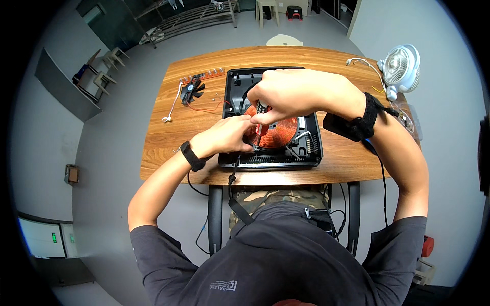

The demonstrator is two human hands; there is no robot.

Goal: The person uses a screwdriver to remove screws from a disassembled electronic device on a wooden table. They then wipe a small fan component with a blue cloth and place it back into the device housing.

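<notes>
My right hand clasps the stiff-looking screwdriver, best by its handle; left hand, at seven o'clock on the coil, grip unclear.

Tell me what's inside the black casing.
A copper-coloured coil lies inside the open black casing, with pale wiring beside it. The right hand, left hand and screwdriver cover part; what lies beneath them cannot be seen.

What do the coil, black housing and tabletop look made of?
Coil: probably lacquered copper wire; orange-red, slightly glossy, fine curved windings.
Black housing: likely moulded plastic, satin; rounded corners, slotted front edge.
Tabletop: brown wood grain, soft sheen; solid wood or laminate, can't tell.
</notes>
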